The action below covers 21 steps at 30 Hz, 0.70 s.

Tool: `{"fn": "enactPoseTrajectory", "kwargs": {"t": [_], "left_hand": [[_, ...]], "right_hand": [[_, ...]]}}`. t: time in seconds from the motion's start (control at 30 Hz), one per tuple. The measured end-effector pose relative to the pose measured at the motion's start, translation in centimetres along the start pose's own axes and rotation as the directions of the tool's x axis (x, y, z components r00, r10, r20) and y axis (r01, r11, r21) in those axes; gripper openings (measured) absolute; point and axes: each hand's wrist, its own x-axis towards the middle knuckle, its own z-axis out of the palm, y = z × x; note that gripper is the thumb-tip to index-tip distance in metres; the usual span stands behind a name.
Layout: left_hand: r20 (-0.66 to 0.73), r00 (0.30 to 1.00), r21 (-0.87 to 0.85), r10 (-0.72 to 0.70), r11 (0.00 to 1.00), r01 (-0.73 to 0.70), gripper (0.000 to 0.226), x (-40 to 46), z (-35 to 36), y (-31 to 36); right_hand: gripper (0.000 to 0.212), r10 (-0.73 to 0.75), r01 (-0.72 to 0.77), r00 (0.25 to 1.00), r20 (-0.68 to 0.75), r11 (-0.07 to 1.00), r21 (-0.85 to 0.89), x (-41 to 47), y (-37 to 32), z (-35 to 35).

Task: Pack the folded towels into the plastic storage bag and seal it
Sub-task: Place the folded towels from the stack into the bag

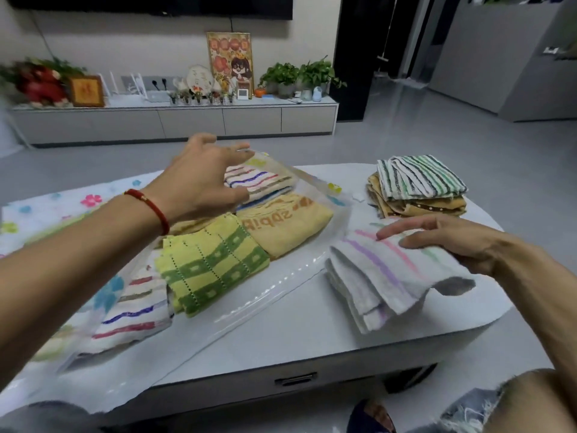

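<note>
A clear plastic storage bag (pixel 274 285) with flower prints lies across the white table. Several folded towels sit in it: a yellow-green one (pixel 212 264), an orange one (pixel 287 223), and white ones with coloured stripes at the far end (pixel 259 179) and the near left (pixel 134 317). My left hand (pixel 203 179) reaches over the bag with its fingers spread, lifting the bag's top sheet at the far edge. My right hand (pixel 443 239) holds a folded white towel with pastel stripes (pixel 384 276) just right of the bag, thumb under it.
A small stack of folded towels (pixel 418 189), green-striped on top of brown ones, stands at the table's far right. The table (pixel 312 335) has a drawer handle at its front. My knees are at the bottom. A TV cabinet with plants and frames runs along the far wall.
</note>
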Motion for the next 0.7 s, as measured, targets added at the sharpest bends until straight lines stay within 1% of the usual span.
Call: {"fn": "enactPoseTrajectory", "kwargs": {"t": [0.07,0.13,0.17,0.2,0.23,0.27,0.3,0.33,0.37,0.4,0.47,0.5,0.63,0.67,0.7], "left_hand": [[0.008,1.000,-0.030,-0.006,1.000,0.007,0.076,0.4,-0.6,-0.1],[0.005,1.000,-0.046,-0.008,0.999,0.008,0.079,0.8,-0.9,-0.1],[0.003,1.000,-0.051,-0.010,0.999,0.010,0.080,0.9,-1.0,-0.1],[0.005,1.000,-0.052,-0.012,0.999,0.012,0.081,1.1,-1.2,-0.1],[0.008,1.000,-0.051,-0.013,0.999,0.013,0.082,1.3,-1.3,-0.1],[0.008,1.000,-0.054,-0.013,0.998,0.014,0.082,1.5,-1.6,-0.1],[0.004,1.000,-0.064,-0.015,0.998,0.015,0.082,1.7,-1.7,-0.2],[-0.003,1.000,-0.083,-0.025,0.996,0.024,0.082,1.7,-1.9,-0.3],[-0.006,0.999,-0.106,-0.040,0.994,0.040,0.081,1.8,-2.1,-0.4],[0.001,0.999,-0.121,-0.053,0.991,0.053,0.080,1.7,-2.2,-0.5],[0.043,0.998,-0.114,-0.044,0.992,0.049,0.077,1.6,-2.0,-0.6],[0.066,0.997,-0.101,-0.033,0.994,0.039,0.074,1.6,-1.8,-0.6],[0.071,0.997,-0.090,-0.033,0.995,0.039,0.072,1.8,-1.5,-0.9],[0.066,0.997,-0.092,-0.034,0.995,0.040,0.073,1.8,-1.5,-1.0],[0.063,0.997,-0.092,-0.035,0.995,0.041,0.073,1.9,-1.5,-1.0]], "right_hand": [[0.035,-0.037,0.039,0.991,0.127,0.999,-0.011,2.0,-2.0,3.6],[0.040,-0.090,0.091,0.967,0.240,0.996,0.005,4.6,-3.6,7.8],[0.042,-0.133,0.127,0.953,0.272,0.991,0.042,6.1,-4.3,9.7],[0.043,-0.186,0.166,0.947,0.263,0.982,0.095,7.9,-4.8,11.5],[0.044,-0.236,0.206,0.951,0.199,0.966,0.157,9.7,-5.1,13.0],[0.044,-0.265,0.242,0.960,0.084,0.945,0.221,11.6,-5.3,14.1],[0.043,-0.261,0.270,0.963,-0.067,0.927,0.261,13.5,-5.1,14.7],[0.041,-0.228,0.284,0.946,-0.231,0.926,0.249,15.3,-4.7,14.9],[0.041,-0.182,0.266,0.912,-0.367,0.944,0.194,16.8,-4.0,14.8],[0.043,-0.129,0.208,0.882,-0.454,0.970,0.129,17.8,-3.3,14.7],[0.047,-0.041,0.075,0.849,-0.527,0.996,0.043,19.0,-1.9,14.5],[0.047,-0.036,0.057,0.833,-0.553,0.998,0.020,19.6,-1.5,14.6],[0.039,-0.111,0.154,0.736,-0.668,0.988,0.005,20.5,-1.6,15.7],[0.039,-0.128,0.163,0.738,-0.662,0.987,-0.009,20.5,-1.4,15.8],[0.041,-0.145,0.154,0.763,-0.630,0.987,-0.041,20.3,-1.1,15.7]]}}
